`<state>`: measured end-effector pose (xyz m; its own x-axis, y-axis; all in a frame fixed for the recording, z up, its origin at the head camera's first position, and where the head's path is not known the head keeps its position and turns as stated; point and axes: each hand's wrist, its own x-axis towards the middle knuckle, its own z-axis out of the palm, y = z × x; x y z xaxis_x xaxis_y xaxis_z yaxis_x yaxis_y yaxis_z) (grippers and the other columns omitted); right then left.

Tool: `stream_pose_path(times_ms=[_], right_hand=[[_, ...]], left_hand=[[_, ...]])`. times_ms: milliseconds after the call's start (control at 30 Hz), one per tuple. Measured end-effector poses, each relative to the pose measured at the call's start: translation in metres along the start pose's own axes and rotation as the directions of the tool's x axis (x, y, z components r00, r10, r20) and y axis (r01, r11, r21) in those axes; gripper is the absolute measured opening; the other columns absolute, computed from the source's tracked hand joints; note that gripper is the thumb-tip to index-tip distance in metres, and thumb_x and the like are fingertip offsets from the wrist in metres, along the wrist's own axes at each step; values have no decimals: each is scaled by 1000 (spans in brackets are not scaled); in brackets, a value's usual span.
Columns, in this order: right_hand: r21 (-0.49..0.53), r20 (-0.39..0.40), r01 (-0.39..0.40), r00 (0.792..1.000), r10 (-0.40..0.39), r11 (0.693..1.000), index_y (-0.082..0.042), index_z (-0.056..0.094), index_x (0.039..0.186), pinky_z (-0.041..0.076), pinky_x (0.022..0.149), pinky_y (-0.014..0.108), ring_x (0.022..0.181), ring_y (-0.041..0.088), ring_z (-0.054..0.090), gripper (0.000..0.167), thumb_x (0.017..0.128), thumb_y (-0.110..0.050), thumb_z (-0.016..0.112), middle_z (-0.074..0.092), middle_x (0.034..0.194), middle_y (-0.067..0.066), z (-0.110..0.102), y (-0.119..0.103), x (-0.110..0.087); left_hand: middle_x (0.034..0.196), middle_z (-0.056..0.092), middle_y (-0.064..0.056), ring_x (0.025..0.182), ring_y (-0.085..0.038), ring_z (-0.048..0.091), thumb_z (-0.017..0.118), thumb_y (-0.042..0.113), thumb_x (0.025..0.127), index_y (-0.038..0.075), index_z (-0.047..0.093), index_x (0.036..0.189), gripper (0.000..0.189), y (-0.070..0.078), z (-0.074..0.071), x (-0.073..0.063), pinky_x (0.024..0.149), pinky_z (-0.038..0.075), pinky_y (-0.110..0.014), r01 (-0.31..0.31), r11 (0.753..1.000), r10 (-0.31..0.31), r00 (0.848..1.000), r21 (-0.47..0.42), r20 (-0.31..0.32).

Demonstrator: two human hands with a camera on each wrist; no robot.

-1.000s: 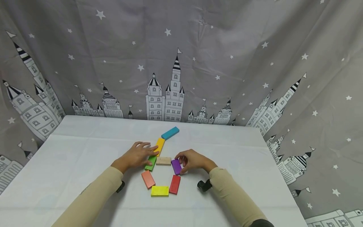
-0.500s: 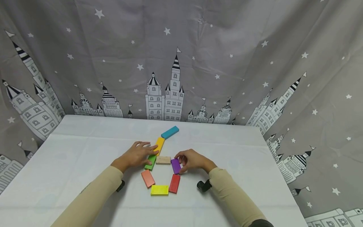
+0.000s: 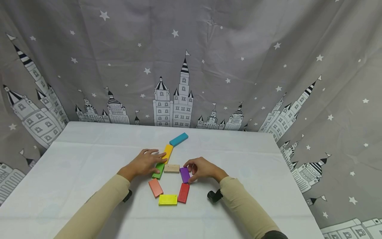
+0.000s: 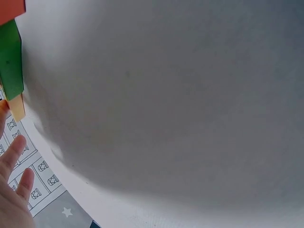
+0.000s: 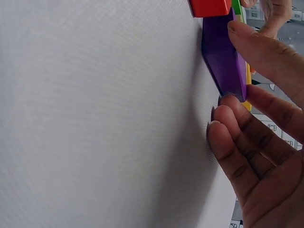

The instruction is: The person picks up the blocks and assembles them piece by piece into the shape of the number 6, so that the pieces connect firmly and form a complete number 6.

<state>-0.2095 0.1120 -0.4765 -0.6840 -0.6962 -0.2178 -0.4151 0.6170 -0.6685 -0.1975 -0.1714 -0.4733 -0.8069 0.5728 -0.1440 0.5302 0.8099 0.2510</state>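
Note:
My left hand lies with fingers spread along the green block and the orange-yellow block. Its thumb touches the green one's near part, while other fingertips reach the joint between the two. Opposite, my right hand pinches the purple block lengthwise, thumb at the near end and index finger at the far end. In the right wrist view the thumb overlaps the edge of that purple block, and the other fingers are loosely bent beside it. A plain wooden block lies between green and purple.
Red, bright yellow and salmon blocks continue the ring on the near side. A blue block slants off the orange-yellow one's far end. All lie on a white-covered table, before a grey curtain printed with castles.

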Motion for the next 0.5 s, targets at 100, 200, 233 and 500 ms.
stream_pose_path(times_ms=[100,200,233,500], right_hand=[[9,-10,2,1000,-2,1000,-5,63,120,46,64,18,69,7,51,55,72,-17,87,59,83,-4,1,1,-1],[24,-35,-5,999,6,1000,-7,62,122,46,64,19,70,8,51,57,74,-24,85,60,85,-3,3,2,-3],[29,-46,-15,999,16,999,-8,61,123,46,64,19,71,8,51,57,74,-26,85,60,85,-3,3,4,-3],[100,-154,-78,984,93,992,-10,57,129,46,65,23,74,12,52,57,81,-32,79,60,90,-1,3,16,-15]], left_hand=[[149,43,-4,138,-38,31,71,40,82,20,56,136,59,0,1,1,110,22,-61,2,1000,-2,1000,3,4],[149,44,-3,138,-38,31,72,40,82,20,57,136,59,0,2,1,110,22,-61,-1,1000,1,1000,7,6],[149,44,-4,138,-38,31,72,40,82,20,57,136,59,-1,2,1,110,22,-61,-2,1000,2,1000,5,6],[147,46,-6,135,-37,35,74,37,81,20,58,135,59,0,2,3,108,27,-60,-7,1000,7,999,1,35]])
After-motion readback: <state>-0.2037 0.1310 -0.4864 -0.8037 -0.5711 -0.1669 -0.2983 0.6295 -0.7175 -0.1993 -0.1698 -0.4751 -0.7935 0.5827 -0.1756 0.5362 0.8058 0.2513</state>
